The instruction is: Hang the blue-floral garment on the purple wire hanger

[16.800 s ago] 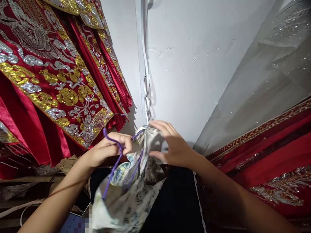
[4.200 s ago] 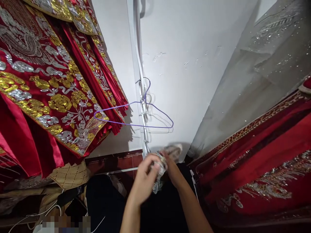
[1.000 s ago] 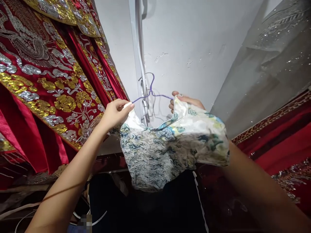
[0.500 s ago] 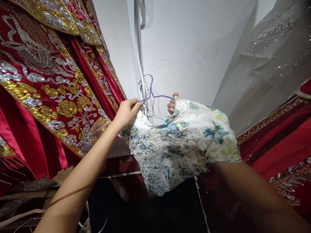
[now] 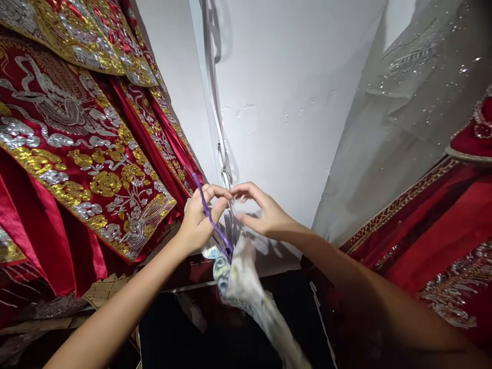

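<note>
My left hand [image 5: 200,218] is closed around a purple clothes hanger [image 5: 205,202], which runs slantwise across it. Below hangs a white floral short-sleeved blouse [image 5: 242,282], patterned in blue and green. The cloth is bunched narrow, its lower end smeared by motion. Beside the left fingertips is my right hand [image 5: 265,212], its fingers curved and the thumb held apart from them. I see no garment in its grasp, and its forefinger nearly meets the left one.
Red garments [image 5: 103,179] with gold and silver embroidery hang at left. A white strip [image 5: 209,92] runs down the pale wall [image 5: 280,66]. At right are a sheer sparkling cover [image 5: 388,123] and more red cloth [image 5: 434,230]. Dark cloth [image 5: 238,338] lies below.
The blouse, spread out by both hands before, now hangs bunched lower down. The hanger has tilted over my left hand. My right hand has left the neckline and come beside my left.
</note>
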Available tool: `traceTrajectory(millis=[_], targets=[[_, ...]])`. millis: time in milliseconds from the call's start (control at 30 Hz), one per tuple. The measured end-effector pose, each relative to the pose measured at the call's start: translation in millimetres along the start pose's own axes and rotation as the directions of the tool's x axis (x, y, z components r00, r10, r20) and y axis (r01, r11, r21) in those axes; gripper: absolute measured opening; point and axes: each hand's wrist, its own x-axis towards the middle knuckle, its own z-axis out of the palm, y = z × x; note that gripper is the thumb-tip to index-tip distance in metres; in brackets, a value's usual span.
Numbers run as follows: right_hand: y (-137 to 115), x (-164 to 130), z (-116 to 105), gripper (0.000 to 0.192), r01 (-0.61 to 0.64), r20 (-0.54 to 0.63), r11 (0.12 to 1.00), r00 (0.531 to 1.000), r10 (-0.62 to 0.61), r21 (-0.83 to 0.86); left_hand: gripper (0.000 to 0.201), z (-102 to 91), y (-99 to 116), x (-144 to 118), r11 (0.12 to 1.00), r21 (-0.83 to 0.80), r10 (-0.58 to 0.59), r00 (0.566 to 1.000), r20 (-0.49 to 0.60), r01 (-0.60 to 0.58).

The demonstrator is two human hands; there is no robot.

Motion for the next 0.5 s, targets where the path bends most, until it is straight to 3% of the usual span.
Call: traceTrajectory(millis=[133, 233, 300, 400, 500], targets=[[28, 1, 33, 0.099, 0.246, 0.191, 0.932, 0.961, -0.200, -0.265, 0.040, -1.5, 31, -16, 0.985, -0.172, 0.009, 1.000, -0.024, -0.013], [44, 0, 63, 0.105, 0.328, 0.134, 0.873, 0.945, -0.300, -0.361, 0.051, 2.8, 49, -18, 0.948, -0.317, -0.020, 0.995, -0.101, -0.013], [50, 4, 71, 0.105, 0.381, 0.057, 0.840, 0.919, -0.391, -0.387, 0.059, 1.8, 56, -17, 0.938, -0.348, -0.054, 0.991, -0.125, 0.007], [51, 16, 59, 0.099, 0.455, 0.007, 0.754, 0.858, -0.514, -0.473, 0.065, -12.8, 50, -9, 0.936, -0.343, -0.143, 0.977, -0.157, 0.082], [44, 31, 29, 0.082, 0.410, -0.017, 0.720, 0.863, -0.505, -0.559, 0.048, -40.4, 13, -3, 0.910, -0.369, -0.264, 0.949, -0.173, 0.186]])
